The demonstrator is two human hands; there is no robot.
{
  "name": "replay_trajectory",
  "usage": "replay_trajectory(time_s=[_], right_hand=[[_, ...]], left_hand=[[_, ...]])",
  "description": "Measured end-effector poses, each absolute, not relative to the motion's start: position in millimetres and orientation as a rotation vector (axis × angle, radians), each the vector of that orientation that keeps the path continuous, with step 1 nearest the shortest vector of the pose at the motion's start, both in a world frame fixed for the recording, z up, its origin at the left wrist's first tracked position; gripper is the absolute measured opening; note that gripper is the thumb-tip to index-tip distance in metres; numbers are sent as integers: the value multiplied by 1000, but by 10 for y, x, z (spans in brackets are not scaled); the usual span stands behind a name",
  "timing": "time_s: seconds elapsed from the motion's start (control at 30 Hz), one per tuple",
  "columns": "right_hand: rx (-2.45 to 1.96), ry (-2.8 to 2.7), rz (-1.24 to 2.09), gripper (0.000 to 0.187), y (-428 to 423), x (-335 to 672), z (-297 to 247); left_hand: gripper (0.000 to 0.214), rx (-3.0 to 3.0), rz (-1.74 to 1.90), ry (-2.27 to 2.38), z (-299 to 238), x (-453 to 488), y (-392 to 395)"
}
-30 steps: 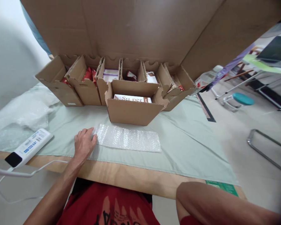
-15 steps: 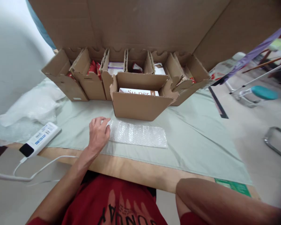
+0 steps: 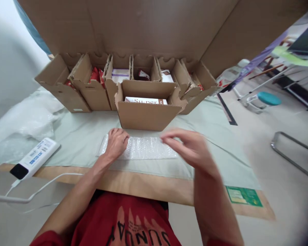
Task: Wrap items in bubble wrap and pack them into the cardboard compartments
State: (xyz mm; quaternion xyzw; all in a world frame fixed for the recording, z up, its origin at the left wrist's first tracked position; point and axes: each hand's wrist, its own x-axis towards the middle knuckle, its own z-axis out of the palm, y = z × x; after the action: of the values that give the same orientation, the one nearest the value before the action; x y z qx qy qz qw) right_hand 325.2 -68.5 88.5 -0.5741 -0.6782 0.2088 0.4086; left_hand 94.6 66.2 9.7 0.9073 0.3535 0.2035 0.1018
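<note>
A flat strip of clear bubble wrap [image 3: 145, 148] lies on the pale green cloth in front of a cardboard box. My left hand [image 3: 116, 143] rests on its left part, fingers curled and closed on the upper edge. Over the right part is my right hand [image 3: 191, 147], smeared by motion; its thumb and forefinger come together in a pinch at the wrap's upper edge. Just beyond the wrap stands the open cardboard box [image 3: 145, 116], with a white printed pack [image 3: 146, 100] inside.
Behind stands a row of open cardboard bins [image 3: 92, 92] holding packets, before a tall cardboard panel [image 3: 143, 27]. To the left lie a white power bank [image 3: 36, 159] with a cable and crumpled bubble wrap [image 3: 28, 112]. A teal stool [image 3: 269, 98] is on the floor at right.
My right hand has come in from the lower right to the bubble wrap's upper edge. My left hand has shifted rightward along the wrap. The view has also turned slightly right.
</note>
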Motion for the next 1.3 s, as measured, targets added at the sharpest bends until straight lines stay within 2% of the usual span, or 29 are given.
replay_trajectory(time_s=[0.17,0.3,0.37,0.5,0.77,0.97,1.13,1.23,1.27,1.3], right_hand=[[-1771,-2030,569,30,-133,3066,500],[-1778,-2158,607,8,-43,2968,360],[-1800,-2069,565,7,-153,2981,390],[-1853,-1878,510,12,-414,3022,503],[-1837,-1831,495,17,-542,2946,564],[-1740,-1861,538,20,-608,2964,635],[-1802,-1770,675,22,-648,3030,686],[-1836,-1786,592,9,-671,3016,750],[-1804,-1832,520,12,-671,2986,781],[-1747,-1898,455,23,-664,2943,814]], left_hand=[[23,2683,683,895,172,890,568],[20,2689,732,839,243,763,511],[21,2686,742,843,278,680,499],[38,2732,763,808,358,585,480],[15,2776,855,648,366,627,397],[18,2748,837,788,385,556,399],[12,2785,830,718,390,499,362],[12,2858,902,687,393,505,330],[14,2881,937,689,407,519,322],[16,2898,964,689,429,538,315]])
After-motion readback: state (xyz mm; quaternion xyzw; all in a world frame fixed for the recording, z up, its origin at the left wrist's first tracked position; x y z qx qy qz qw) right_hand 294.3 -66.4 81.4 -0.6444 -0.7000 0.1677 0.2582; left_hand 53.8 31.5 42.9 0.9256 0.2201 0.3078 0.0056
